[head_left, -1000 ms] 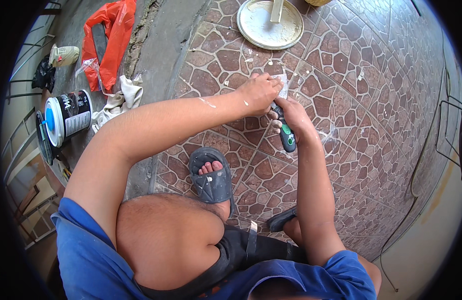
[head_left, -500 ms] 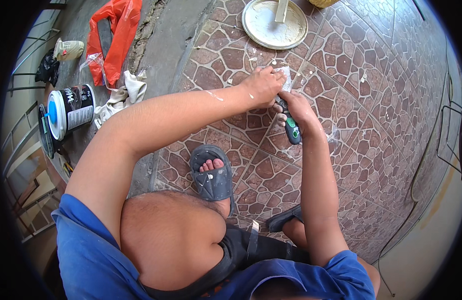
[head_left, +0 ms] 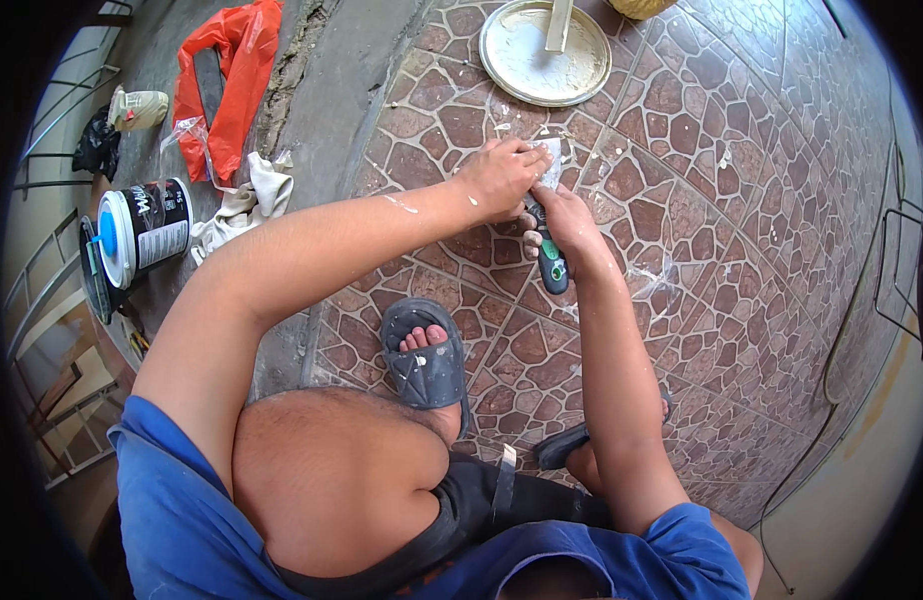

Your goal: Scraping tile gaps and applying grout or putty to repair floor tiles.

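Note:
My left hand (head_left: 497, 180) is closed over the metal blade (head_left: 548, 160) of a scraper, with its fingertips pressed on the blade. My right hand (head_left: 565, 225) grips the scraper's black-and-green handle (head_left: 552, 262) just below it, with the thumb along the top. Both hands are held over the mottled red stone-patterned tile floor (head_left: 662, 100), which has white spatters on it. Beyond them lies a round lid (head_left: 522, 60) smeared with cream-white paste, with a pale flat stick (head_left: 559, 25) standing across it.
At left, a grey concrete strip (head_left: 347, 90) holds a red plastic bundle (head_left: 237, 110), a white rag (head_left: 242, 220), a bucket (head_left: 150, 228), a small cloudy container (head_left: 137, 108) and a black bag (head_left: 97, 150). A sandalled foot (head_left: 422, 365) is below my hands. A cable (head_left: 832, 400) runs along the right.
Both hands and the scraper rose slightly to the right, then moved back down and left over the last half second. The grip looks the same.

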Available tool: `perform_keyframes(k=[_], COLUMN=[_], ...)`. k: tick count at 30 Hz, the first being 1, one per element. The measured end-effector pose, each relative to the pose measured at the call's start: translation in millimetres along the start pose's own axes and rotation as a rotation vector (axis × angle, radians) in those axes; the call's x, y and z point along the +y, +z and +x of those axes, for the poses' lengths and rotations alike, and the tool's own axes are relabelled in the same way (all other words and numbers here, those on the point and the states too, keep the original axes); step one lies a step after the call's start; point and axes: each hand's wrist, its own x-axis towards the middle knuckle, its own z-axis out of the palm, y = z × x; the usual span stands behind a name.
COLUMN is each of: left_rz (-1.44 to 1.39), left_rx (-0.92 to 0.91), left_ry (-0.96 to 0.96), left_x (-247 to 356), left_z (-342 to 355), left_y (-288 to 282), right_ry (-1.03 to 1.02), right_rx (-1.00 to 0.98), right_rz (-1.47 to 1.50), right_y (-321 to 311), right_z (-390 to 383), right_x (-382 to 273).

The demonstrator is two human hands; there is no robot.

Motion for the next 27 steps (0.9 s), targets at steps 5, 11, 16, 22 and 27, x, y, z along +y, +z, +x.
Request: perform_keyframes(k=[5,11,16,22,27], left_rz=[-0.007,-0.02,-0.028,-0.011,0.005], left_rx=[-0.022,0.006,-0.05,-0.044,0.007], left_ry=[-0.011,0.015,0.009,0.013,0.032], left_x=[-5,-12,-5,-16,-12], left_z=[7,10,7,16,9], left_y=[-10,-9,-7,-9,-13], right_ry=[0.05,0.044,0.042,0.006,0.015], right_rx=[-0.047,-0.035,0.062,-0.029,-0.064], right_rz=[0.001,-0.011,-0.007,0.025,0.001], right_y=[-2,-1,4,1,2], right_z=[-2,0,-5,6,6], right_x=[-11,-16,-13,-17,-15])
